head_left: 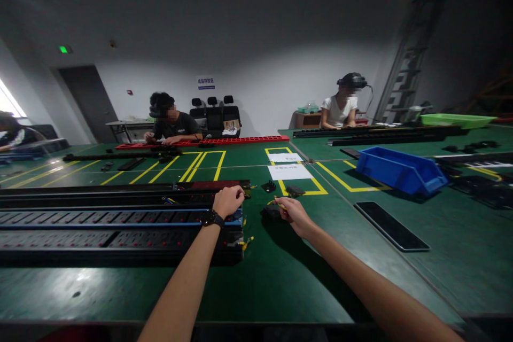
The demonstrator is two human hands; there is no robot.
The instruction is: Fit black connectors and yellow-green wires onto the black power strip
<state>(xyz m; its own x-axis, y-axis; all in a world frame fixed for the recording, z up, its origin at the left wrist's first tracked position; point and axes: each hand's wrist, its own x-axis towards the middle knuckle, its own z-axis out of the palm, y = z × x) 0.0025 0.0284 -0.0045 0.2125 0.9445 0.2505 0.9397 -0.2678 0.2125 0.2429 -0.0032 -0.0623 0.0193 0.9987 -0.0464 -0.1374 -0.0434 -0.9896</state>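
Observation:
My left hand (229, 201), a dark watch (211, 218) on its wrist, is closed over the right end of a long black rail (120, 200); its fingertips are partly hidden. Nearer to me lie power strips (100, 218) with rows of sockets and red dots. Yellow wire ends (247, 243) stick out of their right ends. To the right, my right hand (295, 215) pinches a thin yellow wire (276, 200). Directly below and left of those fingers is a small black part (271, 212) on the green table, its details too dark to read.
Small black parts (268, 186) and paper labels (289, 172) lie beyond my hands. At the right are a black tablet-like slab (391, 225) and a blue bin (401, 171). A long red rail (240, 140) crosses the back. Two people sit behind the table; another is far left.

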